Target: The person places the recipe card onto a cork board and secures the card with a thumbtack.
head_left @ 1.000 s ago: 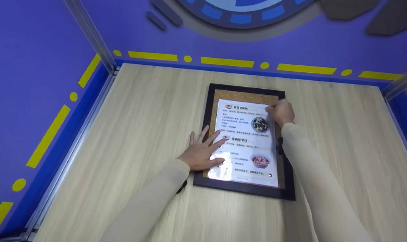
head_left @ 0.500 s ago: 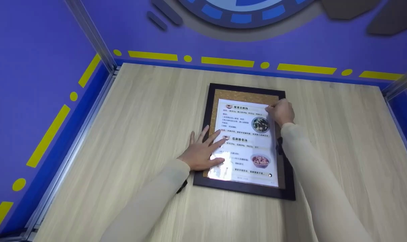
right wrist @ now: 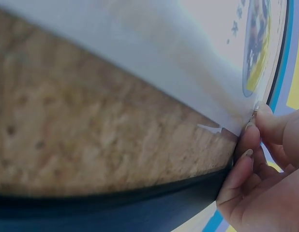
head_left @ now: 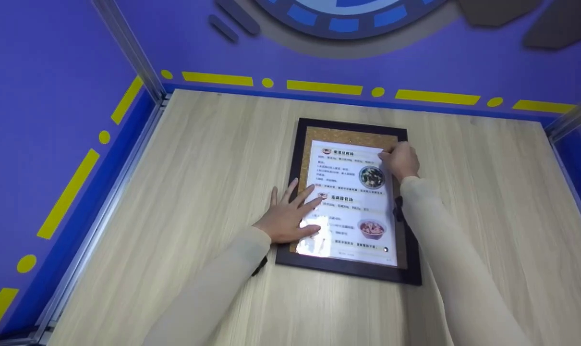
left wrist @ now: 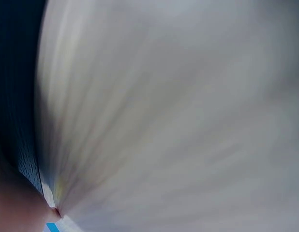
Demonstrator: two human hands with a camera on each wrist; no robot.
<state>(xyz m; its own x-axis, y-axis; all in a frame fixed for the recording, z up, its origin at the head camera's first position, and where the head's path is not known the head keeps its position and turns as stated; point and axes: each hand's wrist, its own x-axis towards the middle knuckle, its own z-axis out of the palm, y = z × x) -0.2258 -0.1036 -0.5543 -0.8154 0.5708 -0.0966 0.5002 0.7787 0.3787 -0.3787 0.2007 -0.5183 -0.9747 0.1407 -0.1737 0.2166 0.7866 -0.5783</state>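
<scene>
A cork board [head_left: 350, 137] in a black frame lies flat on the table. On its cork lies a white printed sheet [head_left: 343, 216] with pictures of two bowls, shiny at lower left. My left hand [head_left: 284, 221], fingers spread, rests across the left frame edge and the sheet. At the sheet's upper right corner, my right hand [head_left: 402, 160] pinches what looks like a small pin [right wrist: 255, 112] between thumb and finger; its point is hidden. Bare cork [right wrist: 91, 125] shows beside the sheet's edge in the right wrist view. The left wrist view is mostly blurred tabletop.
The wooden table [head_left: 199, 168] extends around the board. A blue-purple back wall [head_left: 213, 53] with yellow dashes stands along its far edge. Another panel [head_left: 41, 120] closes the left side, with a metal rail [head_left: 103, 202] at its foot.
</scene>
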